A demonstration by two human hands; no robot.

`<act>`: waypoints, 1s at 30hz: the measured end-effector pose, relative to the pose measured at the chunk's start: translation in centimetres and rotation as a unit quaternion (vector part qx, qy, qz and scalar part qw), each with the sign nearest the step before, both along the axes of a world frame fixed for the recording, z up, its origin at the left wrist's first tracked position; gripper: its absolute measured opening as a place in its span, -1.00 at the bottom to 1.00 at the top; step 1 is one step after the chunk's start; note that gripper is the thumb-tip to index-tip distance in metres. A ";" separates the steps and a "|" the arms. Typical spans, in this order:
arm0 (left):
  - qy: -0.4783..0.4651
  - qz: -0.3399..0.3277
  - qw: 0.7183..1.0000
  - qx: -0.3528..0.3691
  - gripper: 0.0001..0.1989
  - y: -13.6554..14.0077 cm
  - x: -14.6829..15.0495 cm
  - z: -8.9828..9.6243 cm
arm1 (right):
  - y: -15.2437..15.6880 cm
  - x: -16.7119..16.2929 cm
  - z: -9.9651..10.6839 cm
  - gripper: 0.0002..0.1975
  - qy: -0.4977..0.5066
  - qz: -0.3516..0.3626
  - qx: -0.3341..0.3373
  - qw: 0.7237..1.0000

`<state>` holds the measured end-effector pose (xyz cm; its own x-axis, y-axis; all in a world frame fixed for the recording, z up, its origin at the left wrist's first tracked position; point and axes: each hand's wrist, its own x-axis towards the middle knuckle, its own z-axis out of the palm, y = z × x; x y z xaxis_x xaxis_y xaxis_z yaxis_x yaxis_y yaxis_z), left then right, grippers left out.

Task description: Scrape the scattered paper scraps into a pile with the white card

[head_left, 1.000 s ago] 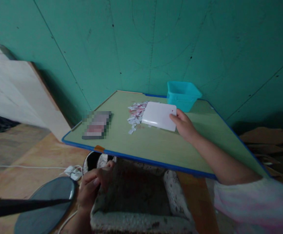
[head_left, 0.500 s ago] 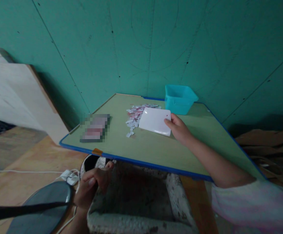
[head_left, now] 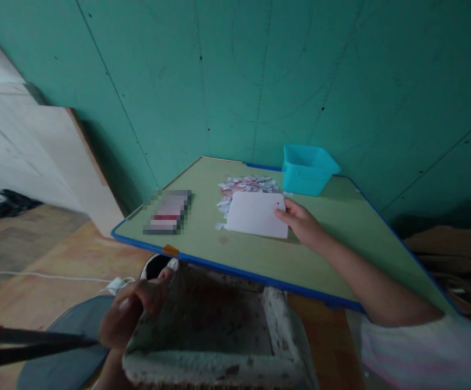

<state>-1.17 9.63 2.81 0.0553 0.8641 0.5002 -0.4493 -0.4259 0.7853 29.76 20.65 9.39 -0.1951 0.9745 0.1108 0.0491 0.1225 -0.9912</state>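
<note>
1. Right hand [head_left: 300,223]: fingers pinched on the right edge of a white card [head_left: 257,214], near its small red dot. Against the frame one second earlier, the card has come down from a raised tilt and now lies nearly flat on the table [head_left: 260,254], its left edge meeting the paper scraps [head_left: 246,187].
2. Meaning of the change: the card looks placed to bear against the scrap pile, though the hold is not released.
3. Left hand [head_left: 132,311]: curled closed over the near left corner of a grey, speckled cushion-like block [head_left: 215,330] below the table edge. It sits lower and further left in the view than before; whether it clamps the block or merely rests on it cannot be told.
4. Turquoise plastic bin [head_left: 306,169]: at the far side of the table, against the green wall [head_left: 235,81], just beyond the scraps.
5. Flat dark object [head_left: 167,212]: on the left part of the table, well apart from the card; surface blurred.
6. Dark round disc with a bar [head_left: 52,346]: on the wooden floor [head_left: 57,254], beside a white cable [head_left: 36,276].
7. Obstruction: none between card and scraps.
</note>
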 end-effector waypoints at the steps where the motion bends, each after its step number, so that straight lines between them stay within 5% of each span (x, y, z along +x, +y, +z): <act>1: 0.000 -0.014 1.000 0.008 -0.70 0.1 0.1 0.2 | -0.2 -0.2 0.0 -0.77 -0.002 0.019 -0.015 1.000; 5: -0.012 -0.030 0.999 0.030 -0.71 0.3 0.6 0.9 | -1.0 -0.7 0.5 -0.76 -0.013 0.073 -0.075 0.994; 10: -0.008 -0.026 0.999 0.045 -0.72 0.4 0.9 1.4 | -1.2 -0.8 0.8 -0.75 -0.022 0.056 -0.061 0.996; 18: -0.001 0.005 1.000 -0.002 -0.72 0.3 0.6 0.9 | -1.8 -0.7 0.8 -0.68 -0.076 0.167 -0.112 0.977; 30: -0.008 -0.014 1.000 0.016 -0.71 0.3 0.6 0.6 | -2.1 0.5 1.5 -0.64 -0.055 0.210 -0.165 0.962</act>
